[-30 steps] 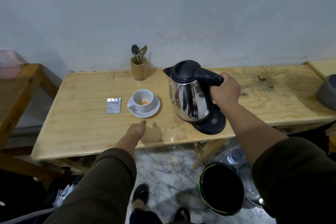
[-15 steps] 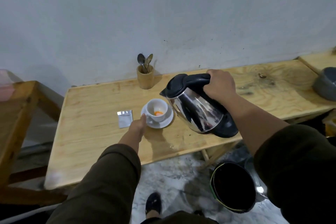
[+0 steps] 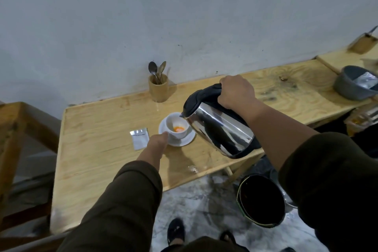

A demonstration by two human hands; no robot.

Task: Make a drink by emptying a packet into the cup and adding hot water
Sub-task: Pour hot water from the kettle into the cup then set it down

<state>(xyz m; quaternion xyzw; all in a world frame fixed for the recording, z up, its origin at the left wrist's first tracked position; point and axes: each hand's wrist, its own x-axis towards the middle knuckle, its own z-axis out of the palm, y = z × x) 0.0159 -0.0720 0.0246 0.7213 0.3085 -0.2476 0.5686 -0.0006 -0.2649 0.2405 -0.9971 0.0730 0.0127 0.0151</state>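
A white cup (image 3: pixel 175 124) with orange powder at its bottom stands on a white saucer (image 3: pixel 187 139) in the middle of the wooden table (image 3: pixel 98 149). My right hand (image 3: pixel 237 92) grips the black handle of a steel kettle (image 3: pixel 221 129), which is tilted left with its spout over the cup's rim. My left hand (image 3: pixel 157 142) rests at the saucer's left edge, fingertips touching the cup's side. An opened silver packet (image 3: pixel 140 138) lies flat just left of the saucer.
A wooden holder with spoons (image 3: pixel 158 87) stands behind the cup by the wall. A grey bowl (image 3: pixel 354 84) sits at the far right. A dark bucket (image 3: pixel 261 200) is on the floor under the table edge. Another wooden table (image 3: pixel 12 121) is at left.
The kettle came off its base, tipped further and moved left until the spout reached over the cup. My left hand advanced from the table's front to the saucer and cup.
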